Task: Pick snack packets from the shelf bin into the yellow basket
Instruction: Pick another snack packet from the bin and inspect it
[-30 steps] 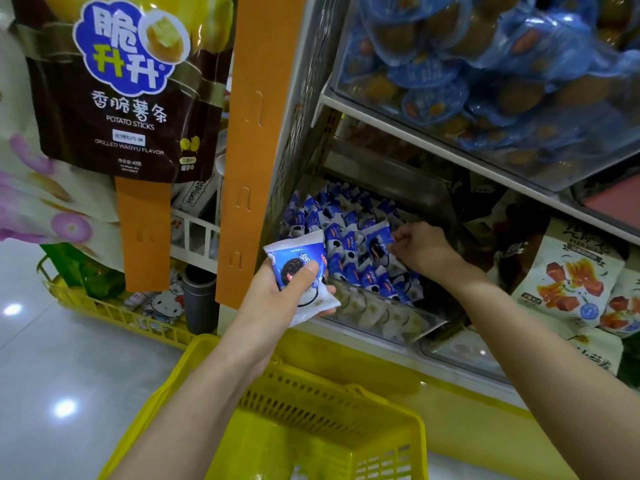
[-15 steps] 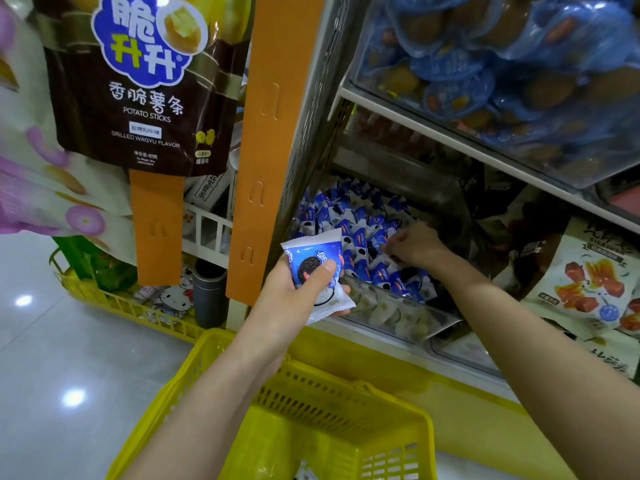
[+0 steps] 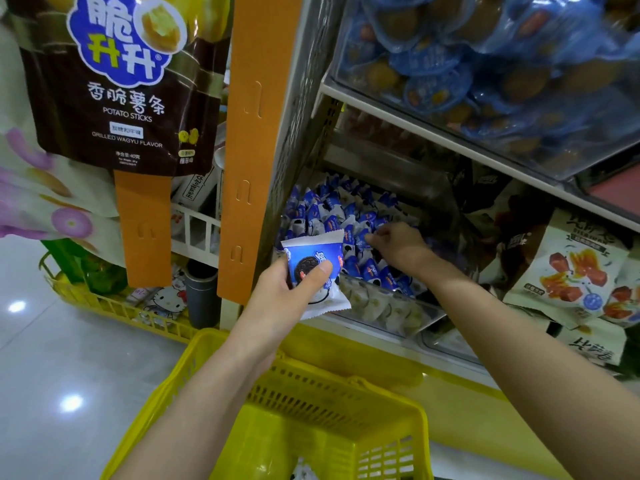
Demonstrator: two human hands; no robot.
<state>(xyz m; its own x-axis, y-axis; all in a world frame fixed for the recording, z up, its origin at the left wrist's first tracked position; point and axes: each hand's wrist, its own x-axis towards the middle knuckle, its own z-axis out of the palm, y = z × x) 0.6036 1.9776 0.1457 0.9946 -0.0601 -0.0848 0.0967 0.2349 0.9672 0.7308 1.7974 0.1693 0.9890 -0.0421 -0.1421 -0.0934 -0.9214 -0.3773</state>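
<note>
The snack packet [image 3: 316, 268] in hand is a small blue-and-white pillow pack with a cookie printed on it. It looks light and crinkly, with a slick film, and what is inside would probably crack under a hard squeeze, so the flat faces or the crimped end seams are the sensible places to hold it, with gentle pressure. It sits just in front of the shelf bin's [image 3: 388, 308] left front corner, clear of the pile. The left hand [image 3: 280, 301] grips it, thumb laid across the printed face and fingers curled behind. Inside the bin, the right hand [image 3: 398, 247] reaches palm-down onto the heap of like packets [image 3: 329, 209], its fingertips bunched against one of them (whether they have actually pinched it cannot be told from this angle). Below the bin and nearer the person, the yellow basket [image 3: 346, 382] waits open-topped under the left forearm.
</note>
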